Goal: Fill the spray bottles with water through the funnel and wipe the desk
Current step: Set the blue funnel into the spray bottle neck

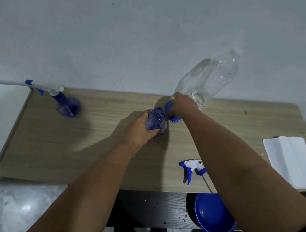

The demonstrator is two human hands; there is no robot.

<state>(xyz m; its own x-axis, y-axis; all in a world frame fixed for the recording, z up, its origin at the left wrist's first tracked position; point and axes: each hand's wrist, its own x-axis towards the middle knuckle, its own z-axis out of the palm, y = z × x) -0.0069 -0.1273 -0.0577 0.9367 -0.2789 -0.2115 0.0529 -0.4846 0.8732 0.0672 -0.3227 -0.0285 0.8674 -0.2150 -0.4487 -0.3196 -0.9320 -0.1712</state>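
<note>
A blue spray bottle (pixel 156 121) with its neck uncapped stands mid-desk, and my left hand (pixel 140 128) is wrapped around its body. Right behind it my right hand (pixel 182 105) grips a blue funnel (pixel 168 107), mostly hidden by the fingers. A large clear plastic water bottle (pixel 213 79) with a little water at its bottom stands against the wall, just behind my right hand. The loose spray head (pixel 192 167), white and blue, lies on the desk near the front edge. A second blue spray bottle (pixel 67 104) with its head on stands at the far left.
The wooden desk (pixel 66 153) runs along a grey wall. A stack of white paper towels (pixel 293 160) lies at the right end. A blue bowl (pixel 213 214) sits on a dark lower surface below the front edge. A white surface adjoins the desk's left end.
</note>
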